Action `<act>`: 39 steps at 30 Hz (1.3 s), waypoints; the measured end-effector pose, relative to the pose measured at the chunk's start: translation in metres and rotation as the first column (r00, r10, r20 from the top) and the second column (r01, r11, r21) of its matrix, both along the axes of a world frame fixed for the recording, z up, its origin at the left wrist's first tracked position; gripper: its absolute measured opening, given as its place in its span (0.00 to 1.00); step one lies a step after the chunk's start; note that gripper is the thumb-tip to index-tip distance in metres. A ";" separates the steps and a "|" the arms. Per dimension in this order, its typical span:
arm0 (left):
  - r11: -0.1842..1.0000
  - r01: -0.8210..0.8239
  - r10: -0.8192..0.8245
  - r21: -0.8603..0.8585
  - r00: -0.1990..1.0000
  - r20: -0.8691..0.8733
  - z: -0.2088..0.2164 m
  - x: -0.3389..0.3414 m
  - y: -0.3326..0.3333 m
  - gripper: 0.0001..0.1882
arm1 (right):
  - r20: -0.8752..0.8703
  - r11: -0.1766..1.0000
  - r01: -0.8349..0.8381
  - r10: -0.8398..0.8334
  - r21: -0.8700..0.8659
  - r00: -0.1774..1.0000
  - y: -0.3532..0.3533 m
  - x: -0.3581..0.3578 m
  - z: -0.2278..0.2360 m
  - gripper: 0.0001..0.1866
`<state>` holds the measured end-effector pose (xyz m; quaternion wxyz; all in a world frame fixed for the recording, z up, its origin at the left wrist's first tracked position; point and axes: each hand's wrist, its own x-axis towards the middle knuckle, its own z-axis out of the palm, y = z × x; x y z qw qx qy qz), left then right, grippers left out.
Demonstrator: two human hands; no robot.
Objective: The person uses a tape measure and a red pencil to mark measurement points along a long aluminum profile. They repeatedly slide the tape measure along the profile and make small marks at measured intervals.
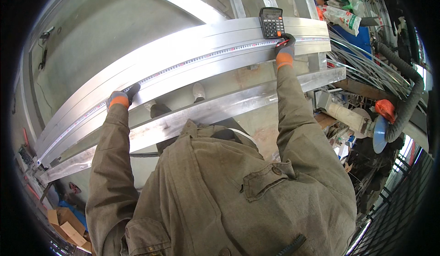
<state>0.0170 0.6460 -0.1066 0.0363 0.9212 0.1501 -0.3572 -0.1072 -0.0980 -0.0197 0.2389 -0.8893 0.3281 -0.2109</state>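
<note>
In the head view, a long white measuring tape with fine markings point(182, 64) runs lengthwise along a set of broad, shiny silver metal bars point(183, 43) lying side by side; the left hand point(123, 97), in a dark glove with an orange cuff, rests over the tape toward the left, its fingers bent, though I cannot tell whether they pinch the tape or only press on it; the right hand point(285, 49), gloved alike, is at the tape toward the right, its fingers seemingly closed on a slim red stick-like thing point(283, 43); a black desk calculator with grey and orange keys point(272, 23) lies on the bars just beyond it; a separate silver metal beam point(206, 105) crosses nearer the body; the step in hand looks like measuring or marking along the bars; the next move, I judge, calls for keeping the tape flat and straight under the left hand while the right works precisely at its marking.
</note>
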 end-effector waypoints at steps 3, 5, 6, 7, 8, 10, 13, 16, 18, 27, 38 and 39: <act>0.999 -0.028 0.028 0.015 0.999 -0.026 -0.013 0.002 0.007 0.51 | 0.045 1.000 0.012 -0.012 -0.002 0.999 -0.016 0.004 -0.008 0.25; 0.998 -0.049 0.051 0.035 0.998 -0.049 -0.017 0.003 0.008 0.52 | 0.138 0.996 -0.033 0.045 -0.084 0.989 -0.036 0.013 -0.011 0.25; 0.999 -0.029 0.028 -0.016 0.999 -0.039 -0.017 0.005 0.007 0.52 | 0.169 0.993 -0.033 0.052 -0.115 0.984 -0.049 0.020 -0.012 0.24; 0.998 -0.007 0.005 -0.059 0.999 -0.033 -0.016 0.006 0.003 0.52 | 0.183 0.993 -0.067 0.084 -0.100 0.980 -0.063 0.028 -0.013 0.24; 0.998 0.000 -0.003 -0.062 0.999 -0.044 -0.012 0.007 0.000 0.51 | 0.183 0.996 -0.075 0.082 -0.048 0.980 -0.079 0.037 -0.013 0.24; 1.000 -0.001 -0.001 -0.025 0.996 -0.084 0.003 0.008 -0.006 0.51 | 0.149 0.990 -0.140 0.139 0.002 0.979 -0.110 0.061 -0.016 0.21; 1.000 -0.015 0.015 0.003 0.992 -0.127 0.021 0.007 -0.018 0.50 | 0.066 0.964 -0.264 0.265 -0.021 0.962 -0.150 0.102 -0.024 0.19; 0.999 -0.032 0.029 -0.034 0.996 -0.083 0.028 0.006 -0.015 0.50 | -0.130 0.950 -0.303 0.291 -0.076 0.948 -0.170 0.144 -0.037 0.20; 0.998 -0.042 0.039 -0.042 0.996 -0.077 0.026 0.004 -0.011 0.49 | -0.015 0.930 -0.364 0.364 -0.052 0.931 -0.178 0.153 -0.036 0.19; 0.998 -0.033 0.035 0.043 0.999 -0.029 0.062 -0.007 -0.035 0.53 | 0.012 0.773 -0.261 0.311 0.578 0.950 -0.160 0.164 -0.029 0.19; 0.993 -0.108 0.114 0.055 0.986 -0.118 0.138 -0.009 -0.074 0.65 | 0.077 0.837 -0.255 0.250 0.484 0.965 -0.150 0.148 -0.038 0.14; 0.993 -0.100 0.108 0.066 0.987 -0.119 0.141 -0.010 -0.076 0.65 | 0.121 0.806 -0.264 0.236 0.530 0.964 -0.144 0.146 -0.036 0.15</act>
